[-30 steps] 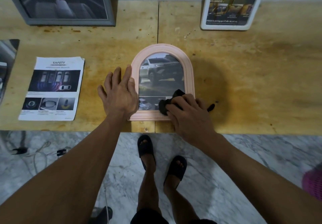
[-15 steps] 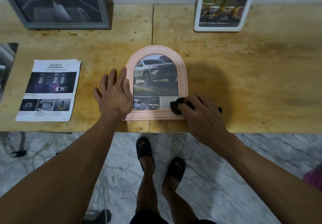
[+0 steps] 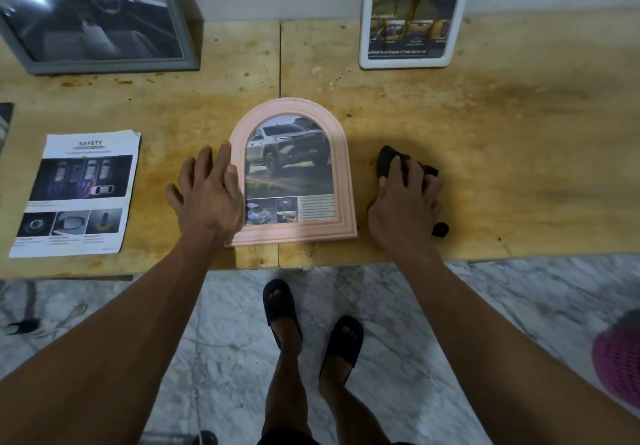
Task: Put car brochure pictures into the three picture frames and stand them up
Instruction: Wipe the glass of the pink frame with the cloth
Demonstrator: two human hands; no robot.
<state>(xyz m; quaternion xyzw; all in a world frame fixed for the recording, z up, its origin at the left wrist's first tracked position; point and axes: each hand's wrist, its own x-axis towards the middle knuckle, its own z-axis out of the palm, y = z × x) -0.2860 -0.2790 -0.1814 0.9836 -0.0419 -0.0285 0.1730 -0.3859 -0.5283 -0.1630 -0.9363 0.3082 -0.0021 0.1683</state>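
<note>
Feet in two black slide sandals [image 3: 280, 309] stand on grey marble floor, just short of the yellow-brown wooden surface [image 3: 502, 133]. Lying flat near that surface's front edge is one pink arch-topped picture frame [image 3: 341, 181], long axis running front to back, arch pointing away from the person, flat base nearest. It holds a brochure picture of a silver pickup truck, upright as seen by the wearer.

Left hand [image 3: 211, 195] lies flat with fingers spread, thumb side pressing the frame's left border and hiding part of it. Right hand [image 3: 403, 202], just right of the frame and apart from it, curls its fingers over one crumpled black cloth [image 3: 388, 160]; most of the cloth is hidden under the hand.

One white "SAFETY" brochure sheet [image 3: 76, 195] lies flat to the left. Farther back, two frames stand against the wall: one grey rectangular frame [image 3: 104, 63] with a car-interior picture, one white rounded-corner frame [image 3: 408, 60]; both are cut off at the top. Frames counted: three.
</note>
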